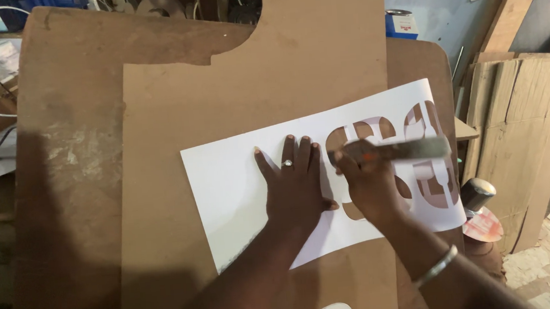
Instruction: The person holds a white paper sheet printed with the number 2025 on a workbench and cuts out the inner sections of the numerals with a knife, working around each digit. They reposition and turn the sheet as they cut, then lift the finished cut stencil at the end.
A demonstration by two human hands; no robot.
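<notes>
While our left hand (297,189) presses spread-flat, pinning white paper stencil (238,190) to brown board (173,103), right hand (369,186) grips blurred blade-like tool (399,149) over cut-outs.

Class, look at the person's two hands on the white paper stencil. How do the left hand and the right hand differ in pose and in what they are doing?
The left hand lies flat, fingers spread, pressing on the white paper stencil; the right hand is closed around a blurred grey tool. The left hand rests on uncut paper, the right hand over the cut-out shapes. The left hand wears a ring, the right arm a wrist bangle. Both are over the same stencil, on a brown board.
</notes>
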